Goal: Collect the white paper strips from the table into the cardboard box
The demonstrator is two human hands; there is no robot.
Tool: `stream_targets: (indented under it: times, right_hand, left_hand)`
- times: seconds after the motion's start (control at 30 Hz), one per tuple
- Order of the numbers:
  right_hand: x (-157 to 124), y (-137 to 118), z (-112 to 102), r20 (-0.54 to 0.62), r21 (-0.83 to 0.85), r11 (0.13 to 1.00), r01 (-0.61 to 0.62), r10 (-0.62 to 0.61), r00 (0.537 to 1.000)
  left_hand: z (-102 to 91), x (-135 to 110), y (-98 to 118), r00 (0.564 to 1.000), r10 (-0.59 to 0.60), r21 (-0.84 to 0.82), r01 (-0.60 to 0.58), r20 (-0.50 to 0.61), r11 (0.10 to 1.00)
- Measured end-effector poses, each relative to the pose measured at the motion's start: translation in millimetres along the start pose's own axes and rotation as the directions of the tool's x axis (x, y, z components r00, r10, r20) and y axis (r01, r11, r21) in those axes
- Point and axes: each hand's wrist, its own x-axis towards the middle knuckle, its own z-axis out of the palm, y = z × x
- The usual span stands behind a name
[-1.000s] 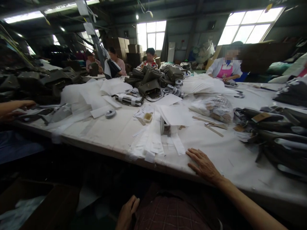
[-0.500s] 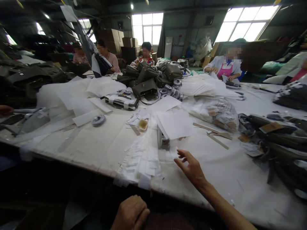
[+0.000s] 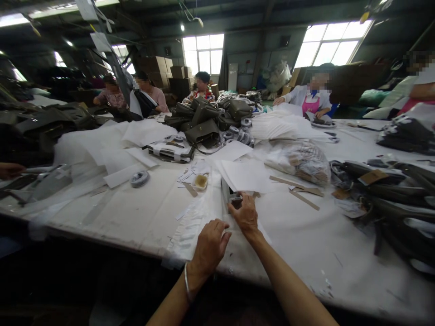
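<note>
1. The right hand (image 3: pixel 246 215) is at the near end of a small box (image 3: pixel 234 202), its thumb on the near left and its fingers curled over the right. It seems to touch the box, but I cannot tell whether it grips it.
2. The left hand (image 3: pixel 210 244) is released: its fingers are loosely bent and I see nothing in it. It is nearer the body than the right hand, above the edge of the white strips (image 3: pixel 190 228).
3. The box lies on the table (image 3: pixel 152 213), just ahead of the right hand and partly under a white sheet (image 3: pixel 243 175).
4. What could go wrong, as I judge it: a pull on the box could drag the sheet, since the sheet rests over it. A low sweep of the left hand could scatter the strips, which look loose. The tub (image 3: pixel 200 182), ahead and left of both hands, could tip if an arm swings that way.
5. The 2 hands are close together, so they could bump if both move inward.
6. The near end of the box faces the body. Its long axis seems to run away from the right hand, slightly leftward; the far end is hidden by the sheet, so its length is unclear.
</note>
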Motion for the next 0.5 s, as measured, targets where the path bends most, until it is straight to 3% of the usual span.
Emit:
stream_targets:
  times: [0.13,0.2,0.33,0.43,0.5]
  right_hand:
    - [-4.9,6.7,-1.3,0.028,0.071,0.995,-0.068,0.066,0.997]
    - [-4.7,4.5,-4.9,0.099,0.168,0.97,-0.178,0.163,0.982]
    - [4.5,-2.1,-26.2,0.216,0.33,0.841,-0.428,0.374,0.902]
    - [13.7,-1.4,-50.1,0.265,0.413,0.743,-0.526,0.454,0.851]
    - [14.9,1.1,-66.7,0.352,0.502,0.623,-0.6,0.487,0.799]
  left_hand:
    - [20.0,4.3,-11.1,0.998,-0.061,0.093,0.057,0.035,0.994]
    - [33.3,0.5,-19.3,0.996,-0.074,0.19,0.064,0.046,0.98]
    - [53.1,-5.8,-35.6,0.988,-0.124,0.363,0.082,0.093,0.928]
    - [55.3,-1.6,-40.5,0.979,-0.178,0.432,0.118,0.102,0.894]
    - [52.2,5.6,-39.9,0.966,-0.221,0.469,0.136,0.132,0.873]
